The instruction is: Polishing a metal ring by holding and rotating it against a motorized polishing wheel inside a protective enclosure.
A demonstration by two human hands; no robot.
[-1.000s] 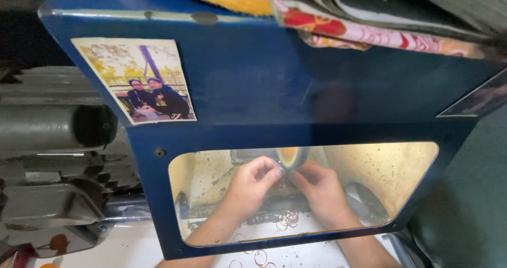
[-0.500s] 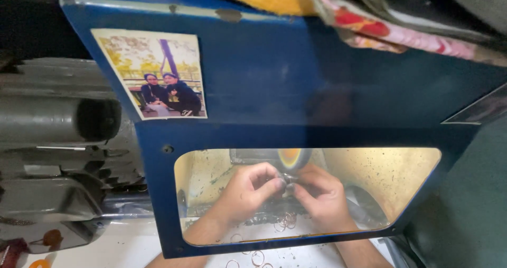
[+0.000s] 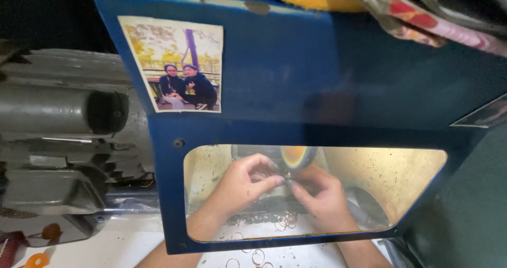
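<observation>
Both hands, left hand (image 3: 240, 186) and right hand (image 3: 322, 199), pinched a small ring (image 3: 288, 179) fingertip-to-fingertip against the grinding wheel (image 3: 294, 156), hemmed by the blue guard's window frame (image 3: 174, 194), loose rings (image 3: 288, 221) on the white bench (image 3: 127, 241) beneath.

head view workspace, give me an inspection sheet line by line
surface: white bench, speckled with dark debris under the window
job's things: small piece pinched between both hands at the orange-lit wheel; too small to identify
clutter: thin wire rings scattered below the hands and along the bench's near edge
grippers: left hand and right hand meet fingertip to fingertip behind the window, fingers closed on the piece
cables: nothing seen
surroundings: blue guard panel with a yellowish window and a photo stuck on it; grey motor to the left; patterned cloth on top
</observation>
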